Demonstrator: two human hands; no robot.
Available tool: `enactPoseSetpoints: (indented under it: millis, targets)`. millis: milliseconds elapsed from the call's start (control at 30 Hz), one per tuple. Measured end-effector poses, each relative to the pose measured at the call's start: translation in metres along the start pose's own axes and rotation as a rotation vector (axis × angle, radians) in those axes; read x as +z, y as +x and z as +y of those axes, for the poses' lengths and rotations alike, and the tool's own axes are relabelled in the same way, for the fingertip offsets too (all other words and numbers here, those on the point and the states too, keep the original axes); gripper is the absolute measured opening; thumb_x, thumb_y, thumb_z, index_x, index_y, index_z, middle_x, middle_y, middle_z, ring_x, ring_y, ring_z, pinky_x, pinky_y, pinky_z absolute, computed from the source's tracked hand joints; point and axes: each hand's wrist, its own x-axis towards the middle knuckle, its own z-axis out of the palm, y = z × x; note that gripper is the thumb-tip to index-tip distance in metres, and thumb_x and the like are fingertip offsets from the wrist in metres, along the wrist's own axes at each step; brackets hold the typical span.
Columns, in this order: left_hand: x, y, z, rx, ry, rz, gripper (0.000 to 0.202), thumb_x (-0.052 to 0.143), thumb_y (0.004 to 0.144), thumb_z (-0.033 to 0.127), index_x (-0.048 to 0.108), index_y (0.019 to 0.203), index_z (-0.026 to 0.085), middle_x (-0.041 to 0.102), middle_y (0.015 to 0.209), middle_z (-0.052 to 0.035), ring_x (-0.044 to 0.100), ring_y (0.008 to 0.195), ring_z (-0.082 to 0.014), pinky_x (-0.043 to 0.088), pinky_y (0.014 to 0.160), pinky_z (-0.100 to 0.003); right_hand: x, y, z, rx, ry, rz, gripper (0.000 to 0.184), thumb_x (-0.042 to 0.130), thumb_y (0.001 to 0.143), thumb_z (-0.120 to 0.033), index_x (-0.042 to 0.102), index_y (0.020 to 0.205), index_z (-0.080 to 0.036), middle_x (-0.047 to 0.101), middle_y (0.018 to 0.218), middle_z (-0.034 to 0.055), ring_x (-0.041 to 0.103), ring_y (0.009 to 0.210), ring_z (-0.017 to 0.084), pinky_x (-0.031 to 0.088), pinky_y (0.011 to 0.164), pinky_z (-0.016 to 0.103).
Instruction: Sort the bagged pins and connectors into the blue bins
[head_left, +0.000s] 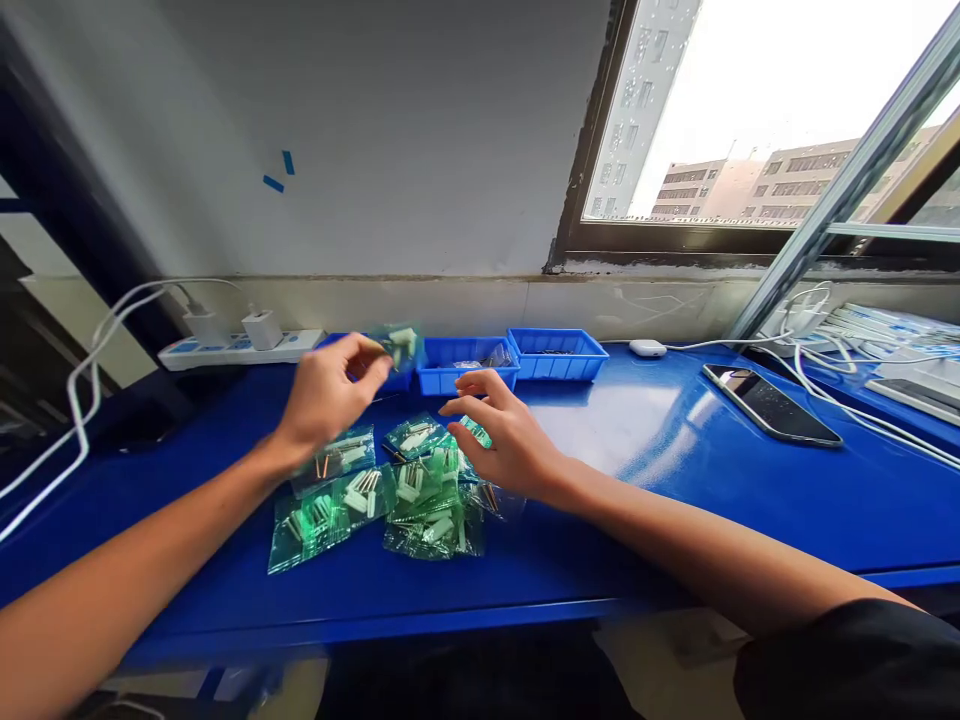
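Pinched between the thumb and fingers of my left hand [324, 398] is a small green-tinted plastic bag [403, 345] with pale pieces in it, somewhat blurred. It is held up in front of the left and middle blue bins. My right hand [511, 432] hovers with parted fingers over the right side of a pile of similar bags [367, 492], holding nothing I can see. Through the clear green film show white plugs and metal screws or pins. The middle blue bin [466, 380] has small clear bags inside; the left blue bin [403, 382] is mostly covered.
A third blue bin [559, 368] with dark small parts stands at the right. Along the wall lie a power strip [294, 345] with chargers and a white earbud case [647, 348]. A phone [772, 405], cables and a slanted metal post [832, 190] occupy the right side.
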Motion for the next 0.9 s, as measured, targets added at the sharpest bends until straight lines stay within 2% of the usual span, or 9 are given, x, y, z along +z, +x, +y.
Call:
enactPoseSetpoints:
  millis: [67,167,300,433,533,633,767,833,900]
  targets:
    - [-0.010,0.013,-0.016,0.093,0.254,0.149,0.020,0.053,0.083,0.041,0.057,0.088,0.022,0.062,0.086,-0.0032,0.057,0.075,-0.0188,0.045,0.076,-0.032,0.000,-0.001,-0.001,0.001,-0.020,-0.042,0.014,0.052,0.086,-0.020,0.061,0.097,-0.018,0.049,0.111,0.0116,0.052,0.101,0.018,0.047,0.080,0.034]
    - [-0.015,0.020,-0.030,0.189,0.432,0.143,0.027,0.055,0.082,0.046,0.055,0.097,0.024,0.060,0.101,-0.0062,0.057,0.091,-0.0227,0.044,0.083,-0.033,-0.001,-0.001,-0.004,0.000,-0.062,-0.112,0.014,0.053,0.086,-0.022,0.061,0.097,-0.017,0.054,0.105,0.0105,0.051,0.094,0.019,0.046,0.079,0.035]
    - [-0.003,0.004,-0.016,0.272,0.422,-0.076,0.029,0.045,0.087,0.045,0.058,0.089,0.020,0.062,0.093,-0.0066,0.059,0.087,-0.0216,0.044,0.079,-0.032,-0.003,0.001,-0.003,0.007,-0.092,-0.174,0.014,0.054,0.085,-0.021,0.062,0.095,-0.014,0.058,0.092,0.0094,0.049,0.088,0.020,0.043,0.080,0.035]
    - [0.006,-0.017,0.007,0.147,0.469,-0.359,0.041,0.045,0.083,0.054,0.061,0.096,0.019,0.066,0.095,-0.0072,0.061,0.088,-0.0242,0.044,0.074,-0.033,-0.002,0.001,-0.002,0.041,-0.091,-0.232,0.012,0.054,0.085,-0.022,0.062,0.093,-0.016,0.058,0.089,0.0079,0.048,0.089,0.020,0.041,0.081,0.035]
    - [0.007,-0.021,0.006,0.093,0.548,-0.483,0.050,0.048,0.077,0.059,0.063,0.103,0.019,0.066,0.103,-0.0099,0.057,0.100,-0.0300,0.044,0.077,-0.037,-0.001,0.000,-0.004,0.053,-0.081,-0.279,0.012,0.055,0.085,-0.021,0.063,0.093,-0.016,0.058,0.090,0.0077,0.048,0.090,0.020,0.041,0.079,0.034]
    - [0.009,-0.016,-0.005,0.091,0.491,-0.536,0.036,0.050,0.077,0.051,0.066,0.089,0.021,0.068,0.097,-0.0071,0.059,0.095,-0.0285,0.044,0.075,-0.036,0.000,0.000,-0.005,0.060,-0.080,-0.294,0.013,0.056,0.085,-0.021,0.064,0.092,-0.016,0.058,0.088,0.0077,0.047,0.089,0.019,0.042,0.078,0.033]
    - [0.011,-0.008,-0.011,-0.007,0.292,-0.444,0.022,0.049,0.076,0.037,0.064,0.074,0.022,0.070,0.080,-0.0027,0.062,0.073,-0.0210,0.044,0.064,-0.030,0.000,0.001,-0.007,0.066,-0.047,-0.268,0.011,0.056,0.084,-0.020,0.064,0.089,-0.016,0.060,0.082,0.0067,0.047,0.084,0.019,0.041,0.076,0.033]
    - [0.009,-0.007,-0.007,-0.041,0.208,-0.318,0.022,0.050,0.077,0.037,0.063,0.075,0.020,0.068,0.075,-0.0025,0.059,0.066,-0.0183,0.043,0.060,-0.028,-0.002,0.002,-0.010,0.102,0.012,-0.224,0.008,0.056,0.083,-0.019,0.064,0.084,-0.016,0.060,0.078,0.0050,0.047,0.080,0.017,0.040,0.076,0.032]
    - [0.007,-0.011,0.001,-0.016,0.130,-0.174,0.023,0.051,0.080,0.038,0.062,0.079,0.018,0.067,0.075,-0.0025,0.057,0.063,-0.0161,0.043,0.058,-0.027,-0.004,0.005,-0.015,0.229,0.158,-0.183,0.011,0.055,0.083,-0.022,0.062,0.077,-0.017,0.060,0.074,0.0031,0.048,0.073,0.015,0.040,0.071,0.030]
